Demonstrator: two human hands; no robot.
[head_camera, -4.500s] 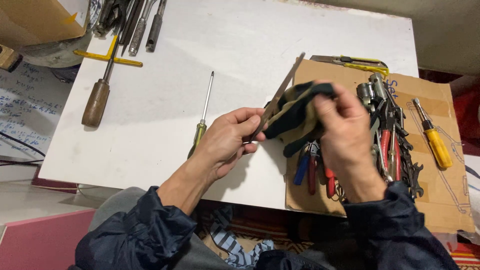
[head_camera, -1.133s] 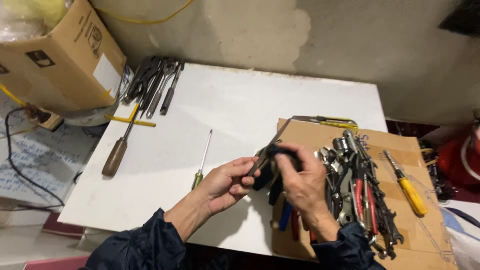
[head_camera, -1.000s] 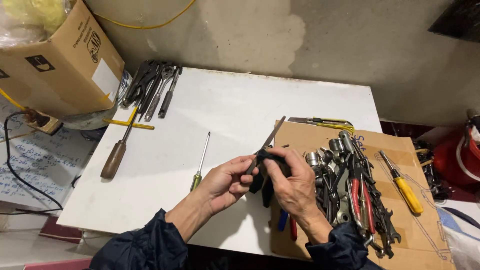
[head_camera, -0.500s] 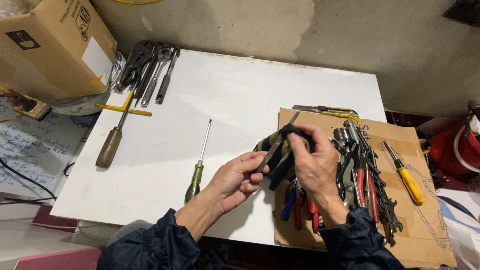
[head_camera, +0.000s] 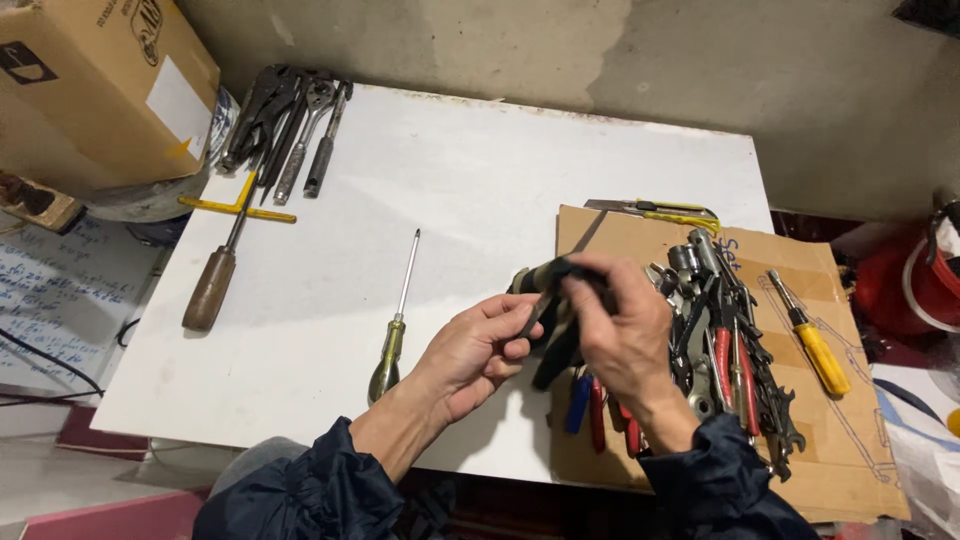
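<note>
My left hand (head_camera: 475, 350) pinches the near end of a long thin metal tool (head_camera: 590, 230), whose blade points away over the cardboard sheet (head_camera: 810, 440). With my right hand (head_camera: 622, 335) I hold a dark cloth (head_camera: 545, 275) wrapped around the tool's middle. Both hands hover over the front right part of the white table (head_camera: 470, 180). Just left of my left hand lies a green-handled screwdriver (head_camera: 393, 335).
On the cardboard lie a pile of pliers and wrenches (head_camera: 725, 340) and a yellow-handled screwdriver (head_camera: 812, 338); a yellow utility knife (head_camera: 655, 210) sits at its far edge. Wrenches (head_camera: 290, 115), a yellow T-handle (head_camera: 238, 207), a wooden-handled tool (head_camera: 212, 280), a cardboard box (head_camera: 90, 80) stand far left. A red bucket (head_camera: 915, 285) is at right.
My right hand has kept shifting the cloth back and forth along the thin tool while my left hand keeps its hold. My view has tilted slightly; nothing on the table moved.
</note>
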